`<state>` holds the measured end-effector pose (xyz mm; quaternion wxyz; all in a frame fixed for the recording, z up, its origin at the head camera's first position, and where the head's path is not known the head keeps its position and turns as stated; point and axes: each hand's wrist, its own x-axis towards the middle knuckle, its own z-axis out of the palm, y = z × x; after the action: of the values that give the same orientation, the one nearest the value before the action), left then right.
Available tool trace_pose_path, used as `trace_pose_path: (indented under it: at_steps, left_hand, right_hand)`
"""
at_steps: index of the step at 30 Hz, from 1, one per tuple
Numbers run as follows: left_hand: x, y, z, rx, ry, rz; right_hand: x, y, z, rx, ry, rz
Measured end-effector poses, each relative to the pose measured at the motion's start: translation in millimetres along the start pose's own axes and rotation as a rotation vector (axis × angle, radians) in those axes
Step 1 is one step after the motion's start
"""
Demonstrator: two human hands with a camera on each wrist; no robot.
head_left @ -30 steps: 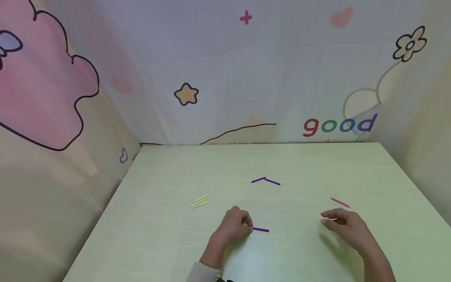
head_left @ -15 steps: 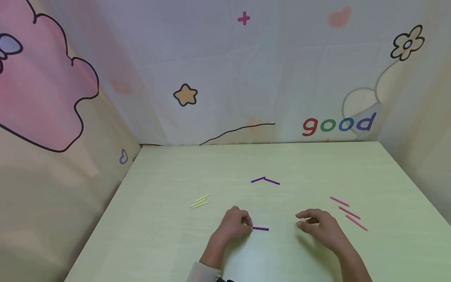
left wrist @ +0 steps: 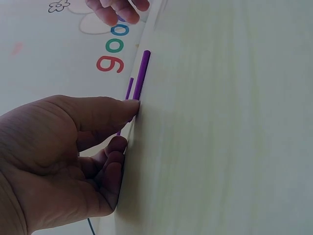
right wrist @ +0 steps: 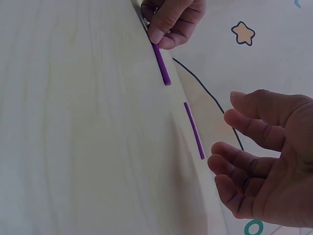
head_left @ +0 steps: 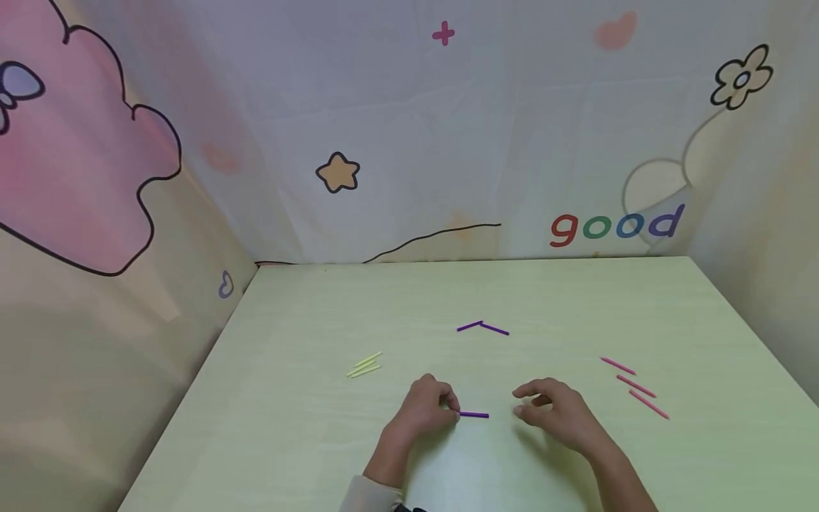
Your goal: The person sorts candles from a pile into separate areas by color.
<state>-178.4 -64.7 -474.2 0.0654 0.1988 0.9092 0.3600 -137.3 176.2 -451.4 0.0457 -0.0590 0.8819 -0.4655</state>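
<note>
My left hand (head_left: 425, 409) pinches the left end of a short purple stick (head_left: 475, 414) between thumb and forefinger, low over the pale table (head_left: 307, 441). In the left wrist view the stick (left wrist: 142, 73) sticks out past the thumb tip. To its right, my right hand (head_left: 557, 416) hovers with relaxed fingers, apart from the stick and holding nothing. Farther back lie two more purple sticks, a left one (head_left: 470, 326) and a right one (head_left: 495, 329), their near ends meeting in a shallow peak.
Several pale yellow sticks (head_left: 364, 365) lie in a loose bunch on the left. Three pink sticks (head_left: 636, 386) lie slanted, roughly parallel, on the right. A printed cloth wall (head_left: 409, 142) rises behind the table's back edge.
My right hand has moved left from beside the pink sticks towards the held purple stick, uncovering two pink sticks. My left hand keeps its pinch and has hardly moved.
</note>
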Motion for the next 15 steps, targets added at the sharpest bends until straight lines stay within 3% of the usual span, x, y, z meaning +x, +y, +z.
trace_pose_path:
  at_steps: [4, 10, 15]
  left_hand:
    - [-0.1, -1.2, 0.8, 0.008, 0.002, 0.006]
    - [0.8, -2.1, 1.6, 0.005, 0.002, -0.001]
    - [0.3, -1.9, 1.0, 0.011, 0.011, 0.012]
  right_hand:
    - [2.8, -1.9, 5.2, -0.05, -0.026, -0.034]
    - [6.2, -5.3, 11.5, -0.142, -0.086, -0.162]
    - [8.7, -4.5, 17.5, -0.164, -0.123, -0.197]
